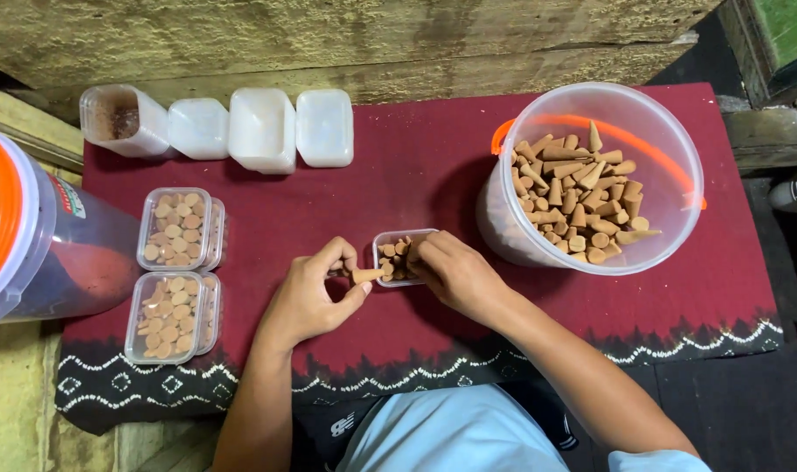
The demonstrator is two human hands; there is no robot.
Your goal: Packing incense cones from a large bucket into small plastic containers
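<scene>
My left hand [309,295] pinches a tan cone [364,275] just left of a small clear plastic box [383,238] on the dark red cloth. That box holds several tan cones. My right hand [451,273] rests over the box's right side, fingertips among the cones inside; whether it grips one is hidden. A big clear bucket [669,131] with an orange handle stands to the right, partly filled with loose tan cones [578,201].
Two filled clear boxes [173,229] [164,318] sit at the left, cone bases up. Several white containers [261,128] line the back edge beside a wooden wall. An orange-lidded tub [31,232] stands far left. The cloth's patterned front edge [416,376] is near my lap.
</scene>
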